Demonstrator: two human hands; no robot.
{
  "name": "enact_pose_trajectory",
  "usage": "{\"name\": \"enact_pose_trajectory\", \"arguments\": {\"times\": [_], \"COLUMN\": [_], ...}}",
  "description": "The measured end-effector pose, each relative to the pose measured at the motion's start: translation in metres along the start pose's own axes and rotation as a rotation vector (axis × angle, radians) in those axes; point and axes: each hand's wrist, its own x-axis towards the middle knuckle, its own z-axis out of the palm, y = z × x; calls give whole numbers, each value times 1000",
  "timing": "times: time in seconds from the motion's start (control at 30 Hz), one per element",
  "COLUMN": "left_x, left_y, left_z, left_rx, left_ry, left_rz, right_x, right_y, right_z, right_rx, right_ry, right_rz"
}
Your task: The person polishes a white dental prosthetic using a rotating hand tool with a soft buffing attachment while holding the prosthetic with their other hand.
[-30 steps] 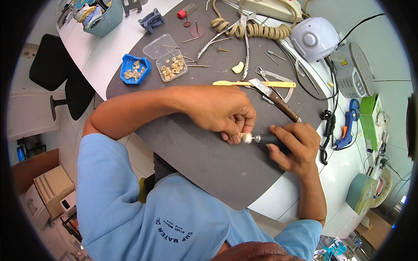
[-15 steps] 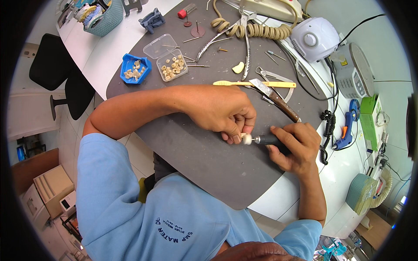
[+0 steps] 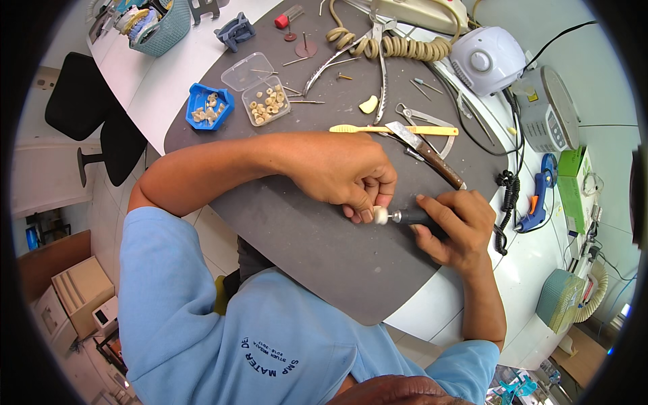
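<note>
Above the grey mat, my left hand pinches a small cream piece, perhaps a dental crown, mostly covered by the fingertips. My right hand is wrapped round a dark rotary handpiece that points left. At its metal collar sits a white, rounded polishing tip, held right against or very near the cream piece; contact cannot be made out. Beyond the hands lie a yellow toothbrush and a knife with a wooden handle.
On the grey mat stand a clear box of small crowns and a blue tray of tooth-coloured pieces. Burs and discs lie farther back. A coiled hose, white control unit and blue glue gun line the right.
The white tip and handpiece have shifted very slightly left. Both hands otherwise keep their place and grip.
</note>
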Motion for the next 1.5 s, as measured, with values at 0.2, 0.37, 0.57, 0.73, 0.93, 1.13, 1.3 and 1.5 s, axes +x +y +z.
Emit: {"name": "enact_pose_trajectory", "arguments": {"times": [0.2,0.37,0.57,0.73,0.93,1.13,1.3,1.5], "left_x": [-1,0,1,0,-1,0,0,0], "left_y": [1,0,-1,0,0,-2,-1,-2], "left_z": [0,1,2,1,1,0,0,0], "left_rx": [1,9,8,7,26,33,18,20], "left_ry": [1,4,5,-1,-6,-11,-12,-5], "left_rz": [4,9,13,16,13,42,30,38], "right_x": [2,2,3,5,5,2,2,1], "right_y": [-1,-2,-3,-3,-1,1,0,0], "right_z": [0,1,0,-1,-2,-1,-1,-1], "right_rx": [13,-9,-3,12,25,34,25,27], "right_ry": [6,17,-6,-4,-25,-26,-9,-13], "right_rz": [3,19,17,6,4,-5,12,13]}}
